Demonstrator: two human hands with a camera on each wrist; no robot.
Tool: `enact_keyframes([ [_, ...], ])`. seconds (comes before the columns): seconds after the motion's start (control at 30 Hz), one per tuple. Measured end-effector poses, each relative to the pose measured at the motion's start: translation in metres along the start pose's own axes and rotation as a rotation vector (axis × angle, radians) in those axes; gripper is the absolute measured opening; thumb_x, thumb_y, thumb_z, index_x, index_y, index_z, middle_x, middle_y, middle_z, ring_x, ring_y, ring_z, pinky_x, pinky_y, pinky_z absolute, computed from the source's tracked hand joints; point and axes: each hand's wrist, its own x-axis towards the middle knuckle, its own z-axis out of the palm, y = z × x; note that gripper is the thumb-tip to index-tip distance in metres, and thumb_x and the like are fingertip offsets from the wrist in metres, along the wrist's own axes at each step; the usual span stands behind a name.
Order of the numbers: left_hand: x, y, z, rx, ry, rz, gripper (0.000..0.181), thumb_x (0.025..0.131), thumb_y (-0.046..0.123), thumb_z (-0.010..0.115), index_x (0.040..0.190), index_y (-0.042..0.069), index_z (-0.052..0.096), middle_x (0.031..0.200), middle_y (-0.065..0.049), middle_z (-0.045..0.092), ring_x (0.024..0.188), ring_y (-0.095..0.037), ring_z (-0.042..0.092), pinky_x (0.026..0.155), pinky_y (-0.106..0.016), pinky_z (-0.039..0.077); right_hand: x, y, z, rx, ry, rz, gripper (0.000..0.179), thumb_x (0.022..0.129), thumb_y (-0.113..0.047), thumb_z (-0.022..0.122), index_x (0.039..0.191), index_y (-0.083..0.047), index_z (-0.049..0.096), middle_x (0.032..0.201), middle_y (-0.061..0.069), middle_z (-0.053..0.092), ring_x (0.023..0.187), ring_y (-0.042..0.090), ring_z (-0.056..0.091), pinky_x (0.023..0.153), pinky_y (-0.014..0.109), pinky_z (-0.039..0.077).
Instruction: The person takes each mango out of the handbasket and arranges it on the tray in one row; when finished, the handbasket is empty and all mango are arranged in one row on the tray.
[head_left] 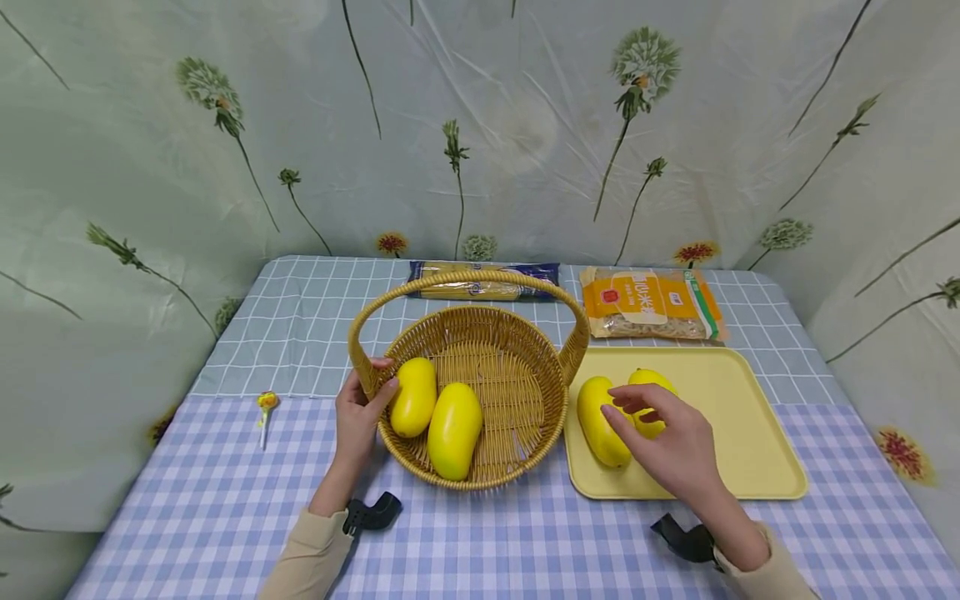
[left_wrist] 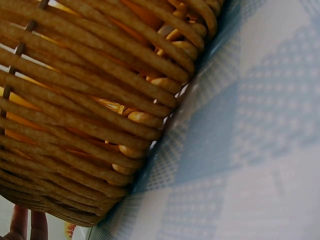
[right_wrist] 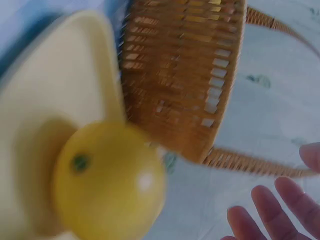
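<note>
A woven basket with a tall arched handle (head_left: 468, 277) stands mid-table, with two yellow mangoes (head_left: 454, 432) inside at its left. My left hand (head_left: 358, 412) grips the basket's left rim near the foot of the handle, thumb over the edge. In the left wrist view, the basket wall (left_wrist: 85, 100) fills much of the picture and two fingertips (left_wrist: 39, 226) show below it. Over a yellow tray (head_left: 742, 433) hovers my right hand (head_left: 675, 442), fingers loosely bent and holding nothing. Beneath and beside it lie two more mangoes (head_left: 597, 423), one partly hidden by the hand.
Behind the basket lies a blue-ended pack of spaghetti (head_left: 480, 283). An orange food bag (head_left: 648, 304) sits beyond the tray. A lollipop (head_left: 266, 408) rests at the left on the checked tablecloth (head_left: 225, 500). Floral curtains (head_left: 525, 125) hang around the table.
</note>
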Motion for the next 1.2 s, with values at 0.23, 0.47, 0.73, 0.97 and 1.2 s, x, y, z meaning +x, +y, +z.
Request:
enact_keyframes([
  [0.23,0.000,-0.002,-0.002,0.012,-0.010,0.010,0.024,0.087,-0.009,0.061,0.110,-0.009,0.055,0.110,-0.010,0.062,0.110,-0.021,0.054,0.096,-0.028,0.040,0.015,-0.023,0.015,0.144,-0.101,-0.156,0.024,0.074,-0.016,0.081,0.094,-0.015,0.070,0.085,-0.007,0.067,0.072,0.009,0.061,0.057,0.030,0.052],
  [0.47,0.000,-0.002,-0.001,0.014,-0.009,0.006,0.025,0.086,-0.010,0.061,0.110,-0.009,0.055,0.110,-0.009,0.062,0.111,-0.021,0.053,0.096,-0.029,0.040,0.030,-0.047,0.028,0.222,-0.194,-0.248,0.019,0.078,-0.021,0.079,0.094,-0.018,0.069,0.084,-0.008,0.066,0.069,0.010,0.060,0.056,0.025,0.051],
  [0.73,0.000,-0.002,0.000,0.017,0.020,-0.019,0.024,0.087,-0.008,0.062,0.110,-0.010,0.055,0.109,-0.010,0.061,0.110,-0.023,0.052,0.093,-0.028,0.041,0.044,-0.071,0.044,0.168,-0.308,-0.305,0.018,0.084,-0.034,0.072,0.093,-0.018,0.070,0.081,-0.011,0.066,0.068,0.005,0.061,0.059,0.023,0.051],
  [0.97,0.000,-0.002,-0.001,0.034,0.012,-0.019,0.025,0.087,-0.008,0.062,0.110,-0.010,0.054,0.109,-0.009,0.062,0.109,-0.021,0.053,0.093,-0.027,0.041,0.060,-0.086,0.051,0.002,-0.436,-0.273,0.022,0.085,-0.042,0.068,0.094,-0.022,0.071,0.078,-0.012,0.066,0.067,0.001,0.059,0.053,0.019,0.043],
  [1.2,0.000,-0.002,-0.001,0.033,0.016,-0.022,0.027,0.087,-0.007,0.063,0.111,-0.012,0.053,0.109,-0.010,0.061,0.109,-0.023,0.052,0.092,-0.027,0.041,0.075,-0.090,0.064,-0.062,-0.633,-0.170,0.035,0.085,-0.049,0.065,0.104,-0.020,0.071,0.085,-0.008,0.069,0.064,0.003,0.058,0.049,0.024,0.041],
])
